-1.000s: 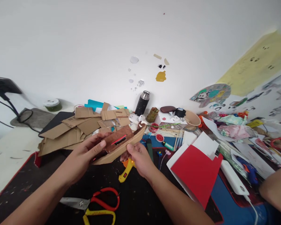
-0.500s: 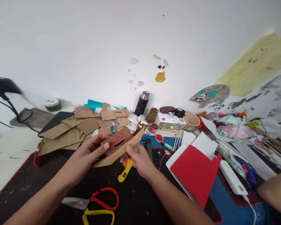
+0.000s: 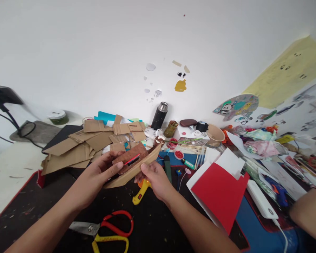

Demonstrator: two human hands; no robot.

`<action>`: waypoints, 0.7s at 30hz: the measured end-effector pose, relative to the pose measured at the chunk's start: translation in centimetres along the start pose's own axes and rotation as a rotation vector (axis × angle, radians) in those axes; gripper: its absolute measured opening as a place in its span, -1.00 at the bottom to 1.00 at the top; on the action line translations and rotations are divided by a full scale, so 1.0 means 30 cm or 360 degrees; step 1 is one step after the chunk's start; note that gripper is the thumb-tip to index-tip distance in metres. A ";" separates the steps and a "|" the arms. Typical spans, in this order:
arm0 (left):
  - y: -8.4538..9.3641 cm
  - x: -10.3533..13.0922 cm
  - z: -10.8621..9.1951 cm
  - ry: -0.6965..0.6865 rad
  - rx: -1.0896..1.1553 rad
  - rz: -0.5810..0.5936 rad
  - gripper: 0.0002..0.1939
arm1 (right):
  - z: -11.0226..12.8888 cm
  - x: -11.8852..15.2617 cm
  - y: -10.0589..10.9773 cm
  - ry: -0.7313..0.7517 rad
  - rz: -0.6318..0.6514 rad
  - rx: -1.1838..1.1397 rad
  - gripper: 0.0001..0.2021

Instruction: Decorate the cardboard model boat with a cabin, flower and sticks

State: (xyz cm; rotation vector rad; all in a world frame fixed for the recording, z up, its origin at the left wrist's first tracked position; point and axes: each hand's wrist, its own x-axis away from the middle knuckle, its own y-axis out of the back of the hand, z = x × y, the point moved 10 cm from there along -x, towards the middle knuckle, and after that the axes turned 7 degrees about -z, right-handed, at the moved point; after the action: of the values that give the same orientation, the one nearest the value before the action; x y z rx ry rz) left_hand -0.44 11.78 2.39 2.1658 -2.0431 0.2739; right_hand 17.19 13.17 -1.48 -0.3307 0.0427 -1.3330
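Observation:
Between my two hands, above the black mat, is a cardboard model boat [image 3: 144,165] with a tan side and a reddish-brown block on top. A thin red strip and a dark slot show on the block. My left hand [image 3: 101,172] grips its left end, the thumb on the brown block. My right hand [image 3: 155,175] pinches the tan side, with the thumb in front and the fingers mostly hidden beneath. Just below my right hand lies a yellow-handled tool [image 3: 141,195], partly covered. Open scissors [image 3: 107,230] with red and yellow handles rest nearer to me.
Cardboard scraps [image 3: 76,144] are heaped at the left back. A black bottle [image 3: 159,116] stands by the wall. Red card [image 3: 221,193], a white power strip [image 3: 262,199] and a blue glue gun [image 3: 277,189] lie to the right. Another person's arm [image 3: 309,211] reaches in at far right.
My hands and the boat have hardly moved. At the far right, the other person's arm now extends farther into view, with a hand over the clutter.

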 end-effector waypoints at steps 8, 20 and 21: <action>0.000 -0.001 0.004 0.0036 0.0061 -0.0005 -0.22 | -0.002 0.000 -0.007 -0.0008 0.0037 -0.0035 -0.29; 0.006 -0.002 -0.001 0.0018 0.0023 -0.0021 -0.25 | -0.016 -0.006 -0.008 -0.0017 0.0030 0.0027 -0.27; 0.007 -0.003 -0.001 0.0018 0.0026 -0.0028 -0.26 | -0.018 -0.006 -0.008 -0.0021 0.0030 0.0029 -0.27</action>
State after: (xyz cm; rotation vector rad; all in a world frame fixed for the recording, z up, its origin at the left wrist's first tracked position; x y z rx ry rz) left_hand -0.65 11.85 2.40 2.1855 -2.0216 0.3012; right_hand 16.79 13.18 -1.94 -0.3224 0.0226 -1.3116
